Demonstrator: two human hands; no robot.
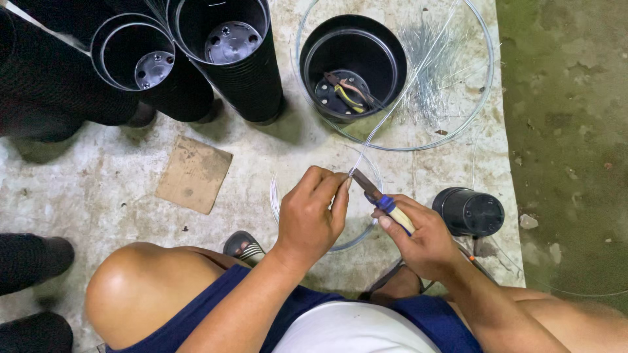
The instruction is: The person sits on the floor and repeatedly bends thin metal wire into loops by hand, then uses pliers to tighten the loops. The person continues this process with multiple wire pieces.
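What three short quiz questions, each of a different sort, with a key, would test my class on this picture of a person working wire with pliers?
1. True or false: the right hand holds the pliers by their handles.
2. Multiple choice: The piece of cardboard lies (A) inside a pot, (B) flat on the ground to the left of the hands, (C) under the pliers.
3. Fill in: the left hand pinches a thin ____ at the pliers' tip.

Key
1. True.
2. B.
3. Wire; it runs up over the black pot that has small tools in its bottom.
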